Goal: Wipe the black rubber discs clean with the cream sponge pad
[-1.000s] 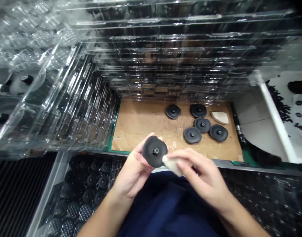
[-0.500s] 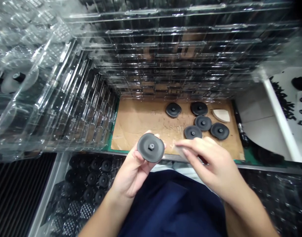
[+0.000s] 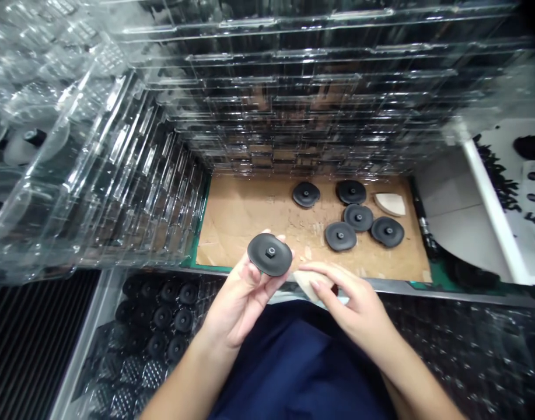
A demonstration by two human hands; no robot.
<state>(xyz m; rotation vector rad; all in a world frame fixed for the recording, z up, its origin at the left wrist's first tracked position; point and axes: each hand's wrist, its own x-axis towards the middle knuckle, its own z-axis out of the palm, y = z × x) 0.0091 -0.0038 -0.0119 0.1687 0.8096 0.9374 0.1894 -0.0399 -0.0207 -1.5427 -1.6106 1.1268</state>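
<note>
A black rounded disc (image 3: pixel 267 263) with a raised hub and a metal insert at its middle rests in the fingers of my left hand (image 3: pixel 238 297), hub side up and tilted. Just to its right, my right hand (image 3: pixel 352 294) pinches a cream-coloured flat wedge (image 3: pixel 307 282), its pointed end beside the disc, close to its edge. Several similar black discs lie hub up on the brown cardboard (image 3: pixel 241 204) beyond my hands, among them a separate one (image 3: pixel 306 194) at the back. A second cream wedge (image 3: pixel 390 203) lies at the cardboard's right end.
Tall stacks of clear plastic trays (image 3: pixel 276 99) wall the back, with more trays (image 3: pixel 131 169) at the left. Below left, a tray of black parts (image 3: pixel 162 318) sits beside a ribbed black surface (image 3: pixel 35 344). A white bin (image 3: pixel 490 204) stands at the right.
My right hand has come left and down, bringing the cream wedge nearer the disc. The disc in my left hand has tilted and risen slightly.
</note>
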